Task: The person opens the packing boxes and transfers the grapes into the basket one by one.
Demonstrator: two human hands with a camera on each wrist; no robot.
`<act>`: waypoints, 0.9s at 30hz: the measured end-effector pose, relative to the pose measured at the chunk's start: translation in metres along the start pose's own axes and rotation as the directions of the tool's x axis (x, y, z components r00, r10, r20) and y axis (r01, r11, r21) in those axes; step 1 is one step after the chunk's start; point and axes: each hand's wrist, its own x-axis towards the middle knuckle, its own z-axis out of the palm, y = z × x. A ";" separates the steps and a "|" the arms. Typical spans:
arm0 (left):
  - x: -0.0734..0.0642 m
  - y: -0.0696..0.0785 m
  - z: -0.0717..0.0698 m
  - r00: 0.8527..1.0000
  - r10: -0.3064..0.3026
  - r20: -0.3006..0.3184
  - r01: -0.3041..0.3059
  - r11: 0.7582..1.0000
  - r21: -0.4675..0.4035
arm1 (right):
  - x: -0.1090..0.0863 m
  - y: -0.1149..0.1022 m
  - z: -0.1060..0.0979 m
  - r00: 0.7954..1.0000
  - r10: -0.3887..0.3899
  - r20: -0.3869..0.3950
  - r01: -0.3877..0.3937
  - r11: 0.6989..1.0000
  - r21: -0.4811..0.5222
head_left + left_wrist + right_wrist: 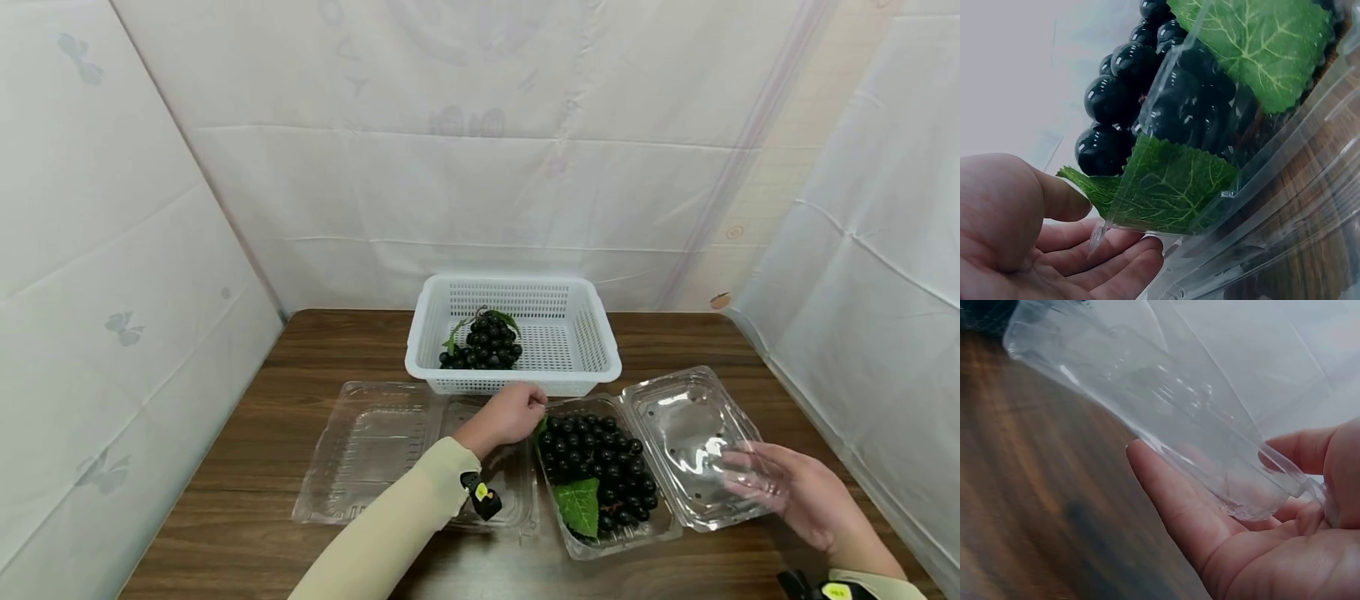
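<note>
A clear plastic clamshell container (pixel 577 552) stands open at the right of the table, holding a bunch of black grapes (pixel 600 458) with a green leaf (pixel 579 505) on top. My left hand (pixel 513 412) is at its far-left corner. In the left wrist view, the thumb and curled fingers of that hand take the corner between them, beside another leaf (pixel 1172 187) poking over the rim. My right hand (pixel 813 496) grips the outer edge of the container's lid (pixel 682 425), thumb on one side and fingers on the other. The lid is tilted, its hinge side joined to the container.
A white slotted basket (pixel 517 377) at the back of the table holds a second bunch of black grapes (pixel 491 337) with leaves. Another open clear clamshell (pixel 375 450) lies under my left forearm. White sheets (pixel 480 192) enclose the table at the back and sides.
</note>
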 end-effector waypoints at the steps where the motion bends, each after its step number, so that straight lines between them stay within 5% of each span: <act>1: -0.001 -0.001 -0.001 1.000 -0.004 -0.005 0.004 1.000 0.000 | 0.000 0.002 0.002 1.000 0.002 0.000 -0.002 1.000 -0.007; 11: -0.007 -0.010 -0.013 0.999 -0.038 -0.014 0.038 0.999 -0.005 | -0.003 0.023 0.018 0.997 -0.029 -0.075 0.023 0.996 -0.083; 14: -0.010 -0.009 -0.015 0.998 -0.055 -0.004 0.055 0.998 -0.016 | -0.004 0.027 0.023 0.980 -0.033 -0.194 -0.006 0.981 -0.196; 16: -0.013 -0.009 -0.015 0.998 -0.065 0.005 0.065 0.998 -0.025 | -0.004 0.028 0.026 0.951 -0.048 -0.304 -0.051 0.949 -0.310; 18: -0.016 -0.009 -0.015 0.997 -0.076 0.012 0.077 0.997 -0.032 | -0.004 0.027 0.030 0.910 -0.066 -0.410 -0.135 0.887 -0.441; 21: -0.022 -0.008 -0.016 0.996 -0.093 0.017 0.093 0.995 -0.044 | -0.003 0.022 0.034 0.855 -0.072 -0.514 -0.291 0.754 -0.589; 24: -0.029 -0.007 -0.017 0.995 -0.095 0.009 0.095 0.995 -0.036 | -0.002 0.015 0.035 0.833 -0.033 -0.552 -0.434 0.580 -0.690; 27: -0.037 -0.005 -0.017 0.995 -0.100 -0.003 0.100 0.995 -0.026 | 0.000 0.007 0.037 0.841 -0.005 -0.541 -0.499 0.379 -0.779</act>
